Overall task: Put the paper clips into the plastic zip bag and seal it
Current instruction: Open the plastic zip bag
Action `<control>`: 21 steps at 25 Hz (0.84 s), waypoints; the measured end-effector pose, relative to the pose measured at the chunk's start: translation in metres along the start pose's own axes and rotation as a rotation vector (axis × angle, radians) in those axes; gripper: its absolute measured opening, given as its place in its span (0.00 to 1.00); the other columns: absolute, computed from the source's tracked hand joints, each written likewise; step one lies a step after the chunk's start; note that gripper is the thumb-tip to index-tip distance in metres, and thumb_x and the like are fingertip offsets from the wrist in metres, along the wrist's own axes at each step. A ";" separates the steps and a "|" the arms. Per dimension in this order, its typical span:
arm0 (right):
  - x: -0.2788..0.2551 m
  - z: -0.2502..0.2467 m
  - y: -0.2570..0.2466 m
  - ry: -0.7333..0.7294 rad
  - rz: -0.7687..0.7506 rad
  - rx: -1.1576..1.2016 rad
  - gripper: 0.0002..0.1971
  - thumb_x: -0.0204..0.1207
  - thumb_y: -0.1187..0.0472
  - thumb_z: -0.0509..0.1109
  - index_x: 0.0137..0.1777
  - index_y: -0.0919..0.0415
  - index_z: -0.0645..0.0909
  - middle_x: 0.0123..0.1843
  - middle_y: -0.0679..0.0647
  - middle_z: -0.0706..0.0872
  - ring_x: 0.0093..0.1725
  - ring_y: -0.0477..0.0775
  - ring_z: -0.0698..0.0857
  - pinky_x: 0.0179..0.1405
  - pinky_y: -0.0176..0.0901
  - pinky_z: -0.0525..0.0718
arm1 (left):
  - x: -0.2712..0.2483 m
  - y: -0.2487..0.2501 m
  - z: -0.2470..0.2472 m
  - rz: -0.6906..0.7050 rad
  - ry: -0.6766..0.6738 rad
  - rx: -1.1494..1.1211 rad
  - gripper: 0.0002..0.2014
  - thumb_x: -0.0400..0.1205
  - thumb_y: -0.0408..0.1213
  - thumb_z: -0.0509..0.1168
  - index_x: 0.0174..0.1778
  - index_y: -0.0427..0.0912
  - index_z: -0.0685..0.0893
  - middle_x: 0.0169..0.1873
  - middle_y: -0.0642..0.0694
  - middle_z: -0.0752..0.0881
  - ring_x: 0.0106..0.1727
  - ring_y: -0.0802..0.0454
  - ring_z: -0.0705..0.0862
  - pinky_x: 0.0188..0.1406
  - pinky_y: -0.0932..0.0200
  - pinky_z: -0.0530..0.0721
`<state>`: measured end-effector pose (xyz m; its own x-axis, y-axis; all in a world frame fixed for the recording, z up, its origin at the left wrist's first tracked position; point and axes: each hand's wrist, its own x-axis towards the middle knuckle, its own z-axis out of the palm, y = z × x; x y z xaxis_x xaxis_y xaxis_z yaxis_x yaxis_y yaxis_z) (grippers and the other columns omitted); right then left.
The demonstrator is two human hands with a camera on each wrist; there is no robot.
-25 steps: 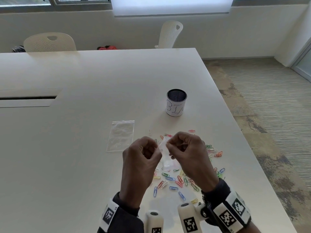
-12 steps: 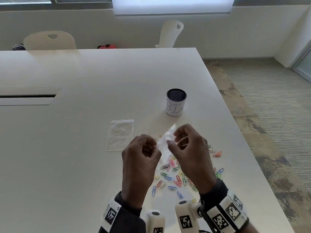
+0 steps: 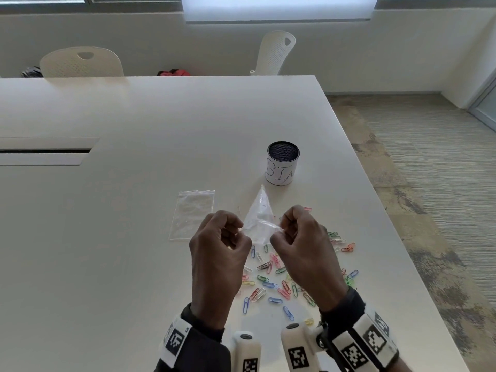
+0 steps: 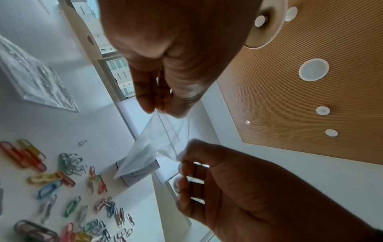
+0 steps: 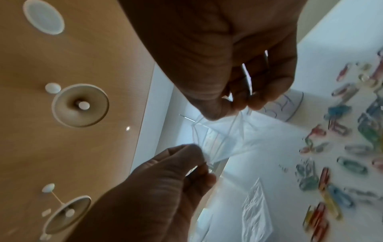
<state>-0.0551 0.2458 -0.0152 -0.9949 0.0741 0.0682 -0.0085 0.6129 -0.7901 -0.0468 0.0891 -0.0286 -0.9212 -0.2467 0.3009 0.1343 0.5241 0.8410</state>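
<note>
Both hands lifted: left hand [image 3: 218, 247] and right hand [image 3: 303, 244] pinch zip bag [image 3: 259, 220] mouth above paper clips [image 3: 271, 284].

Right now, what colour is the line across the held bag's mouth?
Red, on the zip bag; clearest in the left wrist view.

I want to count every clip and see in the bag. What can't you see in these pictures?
- Paper clips: head view, some hidden under the right hand; right wrist view, blurred.
- Held zip bag: whether its mouth is open; fingertips cover its edges in all views.
- Cup: head view, the dark inside hides any contents; its writing is partly turned away.
- Left hand: head view, fingertips curled out of sight.
</note>
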 end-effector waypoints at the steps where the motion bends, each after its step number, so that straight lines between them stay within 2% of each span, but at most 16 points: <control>1: 0.000 -0.001 0.000 0.015 0.003 -0.032 0.10 0.76 0.61 0.74 0.43 0.50 0.74 0.28 0.46 0.78 0.25 0.43 0.72 0.27 0.36 0.73 | 0.001 -0.001 -0.001 0.005 0.008 0.006 0.15 0.75 0.21 0.77 0.44 0.48 0.87 0.39 0.54 0.87 0.38 0.55 0.88 0.40 0.68 0.87; 4: -0.002 0.002 -0.004 0.024 -0.036 -0.086 0.10 0.78 0.54 0.76 0.47 0.49 0.75 0.33 0.46 0.82 0.30 0.42 0.79 0.31 0.39 0.80 | -0.001 0.003 0.000 0.028 -0.011 0.020 0.14 0.75 0.21 0.77 0.45 0.47 0.88 0.39 0.54 0.86 0.39 0.55 0.87 0.41 0.68 0.86; 6: -0.002 0.007 -0.006 0.037 -0.064 -0.153 0.12 0.78 0.50 0.76 0.48 0.48 0.73 0.37 0.45 0.82 0.33 0.43 0.82 0.33 0.40 0.81 | -0.004 0.007 0.002 0.045 -0.042 0.026 0.13 0.76 0.22 0.77 0.45 0.47 0.88 0.40 0.54 0.86 0.40 0.56 0.87 0.41 0.69 0.86; 9: -0.001 0.007 -0.009 0.081 -0.068 -0.218 0.12 0.79 0.59 0.75 0.48 0.49 0.72 0.38 0.43 0.80 0.35 0.42 0.80 0.33 0.36 0.73 | -0.005 0.009 0.003 0.057 -0.057 0.041 0.14 0.76 0.22 0.76 0.46 0.47 0.88 0.41 0.54 0.85 0.38 0.57 0.87 0.40 0.69 0.85; 11: -0.002 0.006 -0.009 0.102 -0.072 -0.244 0.12 0.78 0.63 0.74 0.49 0.49 0.72 0.43 0.42 0.78 0.37 0.44 0.79 0.37 0.38 0.72 | -0.003 0.008 0.002 0.066 -0.049 0.057 0.15 0.76 0.21 0.76 0.46 0.47 0.88 0.41 0.54 0.84 0.38 0.57 0.86 0.40 0.67 0.86; 14: -0.003 0.008 -0.010 0.071 -0.090 -0.242 0.13 0.78 0.58 0.75 0.52 0.49 0.72 0.47 0.43 0.78 0.39 0.43 0.78 0.39 0.38 0.74 | -0.003 0.007 0.000 0.075 -0.038 0.066 0.14 0.76 0.21 0.76 0.46 0.46 0.88 0.41 0.53 0.84 0.39 0.57 0.86 0.40 0.73 0.83; 17: -0.003 0.010 -0.011 0.072 -0.095 -0.261 0.14 0.79 0.63 0.74 0.51 0.49 0.71 0.49 0.44 0.77 0.40 0.45 0.80 0.40 0.36 0.75 | -0.002 0.008 -0.001 0.076 -0.045 0.077 0.15 0.76 0.20 0.76 0.47 0.46 0.88 0.42 0.54 0.84 0.41 0.59 0.86 0.40 0.77 0.81; 19: -0.003 0.009 -0.012 0.091 -0.108 -0.234 0.12 0.80 0.66 0.73 0.51 0.51 0.73 0.50 0.45 0.78 0.40 0.46 0.82 0.39 0.38 0.81 | -0.002 0.009 -0.004 0.090 -0.057 0.082 0.15 0.77 0.21 0.76 0.48 0.47 0.88 0.44 0.54 0.84 0.43 0.59 0.86 0.41 0.76 0.82; 21: -0.001 0.004 -0.012 0.089 -0.119 -0.166 0.10 0.80 0.65 0.74 0.51 0.51 0.77 0.50 0.45 0.81 0.40 0.46 0.85 0.39 0.39 0.87 | -0.002 0.010 -0.012 0.126 -0.095 0.051 0.13 0.80 0.29 0.78 0.52 0.50 0.88 0.48 0.56 0.84 0.45 0.57 0.86 0.43 0.71 0.85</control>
<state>-0.0540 0.2355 -0.0084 -0.9750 0.0583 0.2145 -0.1014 0.7419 -0.6628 -0.0393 0.0847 -0.0150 -0.9291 -0.0993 0.3563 0.2342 0.5876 0.7745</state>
